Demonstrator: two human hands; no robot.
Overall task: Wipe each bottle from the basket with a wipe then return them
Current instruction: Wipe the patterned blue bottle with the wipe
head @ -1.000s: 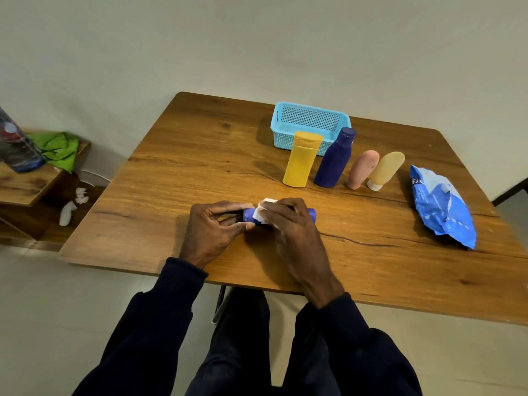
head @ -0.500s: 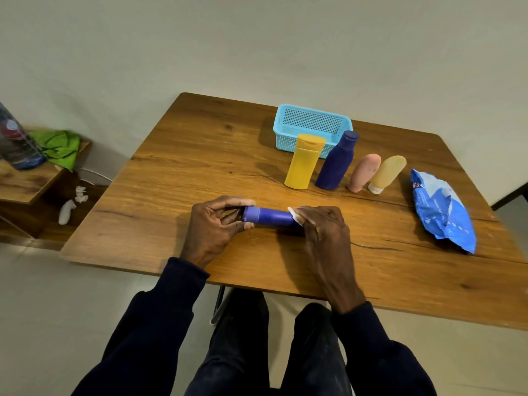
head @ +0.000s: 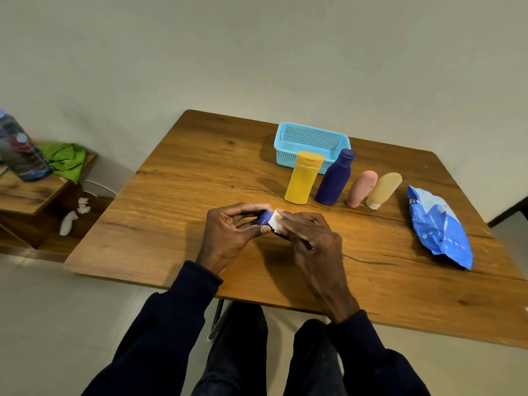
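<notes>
Big wooden tabletop (head: 177, 212) takes up most of the view, seen from above by whoever's sitting at it in dark sleeves. Off to the left there's a low wooden side table (head: 28, 192) with a clear plastic bottle (head: 20, 150) and a crumpled green cloth (head: 67, 158) on it.

On the right side of the tabletop lies a crinkly blue and white pack of wipes (head: 437, 227), flat on its side. Toward the far edge sits a light blue plastic mesh basket (head: 311, 138).

The two hands meet near the front middle of the tabletop, left hand (head: 228, 235) and right hand (head: 314, 244) close together, just above the wood.

Just in front of the basket four bottles stand in a row. Going left to right: a yellow flat-capped bottle (head: 303, 181), a dark purple bottle with a narrow neck (head: 335, 180), a pink squeeze tube (head: 361, 188) and a tan squeeze tube with a white cap (head: 384, 190). The two tubes stand cap-down and look tilted from here. All four sit right beside each other, well apart from the wipes pack.

The one being worked on is a small purple bottle (head: 264, 217). The left hand's thumb and fingers are curled round one end of it, and only that end shows. The right hand's fingers are wrapped over the rest, pressing a folded white wipe (head: 277, 222) against the bottle right by the left thumb.
</notes>
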